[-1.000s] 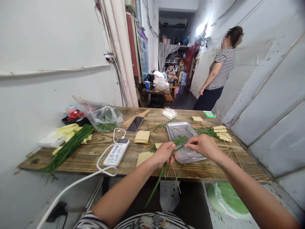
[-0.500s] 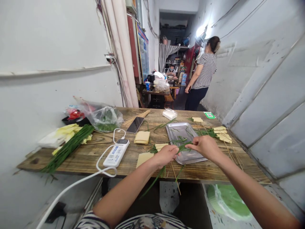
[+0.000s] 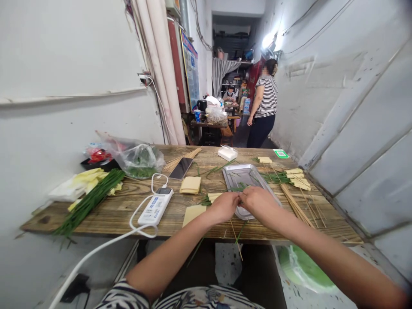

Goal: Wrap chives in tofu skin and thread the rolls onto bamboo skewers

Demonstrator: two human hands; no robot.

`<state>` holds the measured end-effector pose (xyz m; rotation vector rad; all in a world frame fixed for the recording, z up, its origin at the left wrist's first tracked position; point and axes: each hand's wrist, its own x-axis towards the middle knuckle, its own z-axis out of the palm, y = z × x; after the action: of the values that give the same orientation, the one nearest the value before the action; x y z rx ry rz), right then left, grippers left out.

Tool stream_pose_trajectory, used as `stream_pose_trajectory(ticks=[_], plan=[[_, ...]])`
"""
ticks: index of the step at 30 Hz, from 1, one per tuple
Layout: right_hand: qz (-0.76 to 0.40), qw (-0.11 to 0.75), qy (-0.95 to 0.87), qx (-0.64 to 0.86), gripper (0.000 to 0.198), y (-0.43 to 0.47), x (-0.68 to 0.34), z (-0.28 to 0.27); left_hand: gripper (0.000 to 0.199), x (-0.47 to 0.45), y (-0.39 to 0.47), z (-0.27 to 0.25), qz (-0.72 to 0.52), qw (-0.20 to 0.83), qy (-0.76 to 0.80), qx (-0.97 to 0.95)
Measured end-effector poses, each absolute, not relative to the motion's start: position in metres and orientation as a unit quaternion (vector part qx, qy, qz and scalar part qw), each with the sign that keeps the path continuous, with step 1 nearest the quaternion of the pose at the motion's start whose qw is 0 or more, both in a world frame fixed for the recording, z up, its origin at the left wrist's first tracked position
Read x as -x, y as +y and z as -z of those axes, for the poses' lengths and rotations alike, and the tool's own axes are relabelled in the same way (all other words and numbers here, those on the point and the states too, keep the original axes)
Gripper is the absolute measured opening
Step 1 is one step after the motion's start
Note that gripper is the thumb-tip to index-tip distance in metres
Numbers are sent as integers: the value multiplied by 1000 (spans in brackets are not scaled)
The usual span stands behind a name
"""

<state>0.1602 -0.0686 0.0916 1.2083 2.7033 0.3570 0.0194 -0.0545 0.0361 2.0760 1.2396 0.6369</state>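
Observation:
My left hand (image 3: 225, 205) and my right hand (image 3: 256, 201) meet over the near left part of a metal tray (image 3: 269, 189). Both are closed, fingertips pinched together on green chives, mostly hidden by the fingers. More chive pieces (image 3: 240, 187) show just beyond my fingertips. Beside my left hand lies a pale yellow tofu-skin roll (image 3: 215, 196) with chives poking out. A flat tofu-skin sheet (image 3: 193, 214) is partly under my left forearm, and a stack of tofu-skin squares (image 3: 189, 185) sits behind it. One thin skewer (image 3: 236, 240) juts past the table's front edge.
Right of the tray lie chive-filled rolls (image 3: 299, 178) and bamboo skewers (image 3: 296, 206). A phone (image 3: 181, 168), a white power bank (image 3: 156, 208) with its cable, a chive bundle (image 3: 93, 199) and a plastic bag (image 3: 141, 161) occupy the left. A person (image 3: 265, 103) stands beyond the table.
My hands have come together; my right hand moved left to meet my left. The chives stretched between them are now mostly covered. The standing person has moved farther off.

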Motion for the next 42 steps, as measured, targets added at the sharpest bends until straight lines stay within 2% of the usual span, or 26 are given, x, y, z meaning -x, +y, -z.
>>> stream_pose_trajectory(ticks=[5, 10, 15, 19, 22, 32, 34, 38, 40, 42], plan=[[-37, 109, 887, -447, 18, -63, -160, -96, 21, -16, -60, -39, -161, 309, 446, -824], [37, 101, 900, -422, 17, -50, -170, -96, 29, -15, -54, -44, -126, 326, 396, -849], [208, 15, 903, -376, 21, -28, -190, -92, 34, -10, -47, -54, -129, 280, 380, -872], [413, -60, 804, -424, 27, -21, -204, -89, 37, -4, -49, -56, -187, 240, 381, -873], [496, -131, 737, -441, 29, -21, -210, -83, 36, -2, -51, -50, -231, 237, 378, -865], [545, -454, 566, -421, 33, -34, -190, -65, 36, -19, -52, -40, -403, 232, 428, -775], [537, -505, 537, -410, 33, -37, -182, -61, 36, -24, -53, -43, -421, 285, 427, -748], [515, -555, 523, -391, 31, -40, -171, -51, 33, -31, -55, -42, -424, 497, 393, -646], [497, -574, 519, -392, 29, -40, -168, -46, 32, -32, -56, -41, -424, 529, 405, -614], [489, -589, 509, -394, 28, -41, -166, -42, 32, -32, -55, -40, -430, 490, 435, -621]])
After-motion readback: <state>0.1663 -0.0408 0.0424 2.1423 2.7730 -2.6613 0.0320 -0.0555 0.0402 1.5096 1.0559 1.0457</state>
